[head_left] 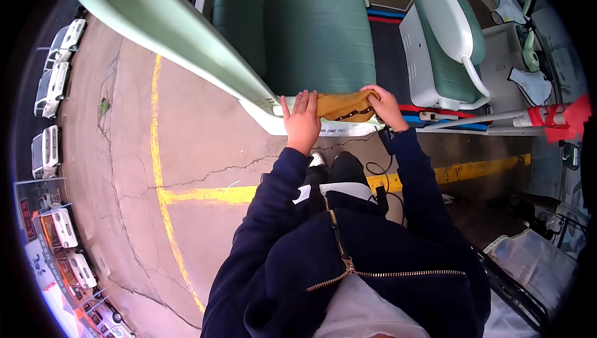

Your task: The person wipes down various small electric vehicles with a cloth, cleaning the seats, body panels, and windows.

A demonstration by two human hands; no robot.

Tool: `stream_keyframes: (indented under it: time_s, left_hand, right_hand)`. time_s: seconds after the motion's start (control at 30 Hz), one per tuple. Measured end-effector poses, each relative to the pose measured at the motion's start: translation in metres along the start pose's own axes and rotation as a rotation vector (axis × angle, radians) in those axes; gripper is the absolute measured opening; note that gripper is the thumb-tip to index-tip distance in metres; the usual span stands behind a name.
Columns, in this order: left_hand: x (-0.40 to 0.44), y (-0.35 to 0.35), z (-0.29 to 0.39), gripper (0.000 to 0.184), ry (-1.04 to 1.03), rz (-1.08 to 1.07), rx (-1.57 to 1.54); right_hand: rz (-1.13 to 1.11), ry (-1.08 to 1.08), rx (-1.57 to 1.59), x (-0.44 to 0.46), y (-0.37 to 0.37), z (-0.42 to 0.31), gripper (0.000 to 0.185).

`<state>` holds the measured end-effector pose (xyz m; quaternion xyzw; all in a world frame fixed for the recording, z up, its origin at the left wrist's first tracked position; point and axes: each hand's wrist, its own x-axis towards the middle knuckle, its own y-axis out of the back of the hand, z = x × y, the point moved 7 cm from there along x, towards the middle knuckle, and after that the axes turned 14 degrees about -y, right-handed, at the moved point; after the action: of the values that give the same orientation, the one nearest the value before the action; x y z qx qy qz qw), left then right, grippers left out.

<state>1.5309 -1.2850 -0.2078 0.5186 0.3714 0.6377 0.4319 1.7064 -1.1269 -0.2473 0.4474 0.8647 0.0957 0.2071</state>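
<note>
A mustard-brown cloth (pixel 344 105) lies bunched along the white sill (pixel 348 128) at the side of a small open vehicle, beside its green seat. A dark edge with pale dots runs along the cloth. My left hand (pixel 303 123) rests with fingers stretched out flat, on the sill at the cloth's left end. At the other end, my right hand (pixel 388 108) has its fingers bent over the cloth and grips it. A dark object with a black cable (pixel 387 142) hangs just below my right wrist.
A green rear seat (pixel 320 33) and a front seat with a white armrest (pixel 477 80) fill the vehicle. A pale green pillar (pixel 168 33) rises at left. A white pole (pixel 497 116) with red wrapping extends right. Yellow lines (pixel 211 195) mark the ground; parked vehicles (pixel 51 89) line the left.
</note>
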Motion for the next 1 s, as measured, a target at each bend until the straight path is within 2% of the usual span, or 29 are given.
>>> stream_keyframes:
  time_s: [0.07,0.2,0.27,0.4,0.5,0.57,0.63,0.73,0.83,0.9,0.97,1.0]
  left_hand:
    - [0.001,0.002,0.001,0.056,-0.045,-0.048,0.001]
    - [0.005,0.001,-0.004,0.058,-0.091,-0.119,0.003]
    - [0.006,0.005,0.0,0.058,-0.069,-0.156,-0.025]
    - [0.017,0.008,0.002,0.056,-0.045,-0.205,-0.052]
    - [0.027,0.008,-0.002,0.057,0.005,-0.285,-0.131]
    - [0.04,0.007,-0.007,0.055,0.088,-0.363,-0.242]
    - [0.051,0.001,-0.013,0.056,0.144,-0.502,-0.299]
    - [0.079,-0.003,-0.02,0.059,0.053,-0.689,-0.561]
    - [0.111,0.0,-0.028,0.062,-0.016,-0.633,-0.545]
    - [0.141,0.001,-0.033,0.064,0.055,-0.591,-0.551]
    - [0.178,0.015,-0.042,0.066,-0.042,-0.272,-0.299]
    - [0.189,0.008,-0.049,0.066,-0.025,-0.263,-0.289]
  right_hand:
    - [0.098,0.114,-0.029,-0.013,0.003,-0.019,0.023]
    - [0.134,0.035,-0.066,-0.018,0.005,-0.014,0.024]
    - [0.223,0.178,-0.081,-0.023,0.009,-0.016,0.024]
    - [0.115,-0.038,-0.045,-0.029,0.013,-0.012,0.026]
    - [0.037,0.012,0.109,-0.032,0.019,-0.012,0.033]
    - [0.016,0.2,-0.059,-0.032,0.032,-0.027,0.039]
    - [-0.043,0.209,-0.118,-0.023,0.041,-0.025,0.041]
    - [-0.131,0.235,-0.174,0.005,0.054,-0.032,0.044]
    - [-0.174,0.294,-0.163,0.047,0.073,-0.055,0.045]
    - [-0.066,0.412,-0.16,0.084,0.089,-0.075,0.045]
    - [0.006,0.458,-0.178,0.119,0.101,-0.098,0.043]
    - [0.021,0.451,-0.18,0.136,0.103,-0.105,0.041]
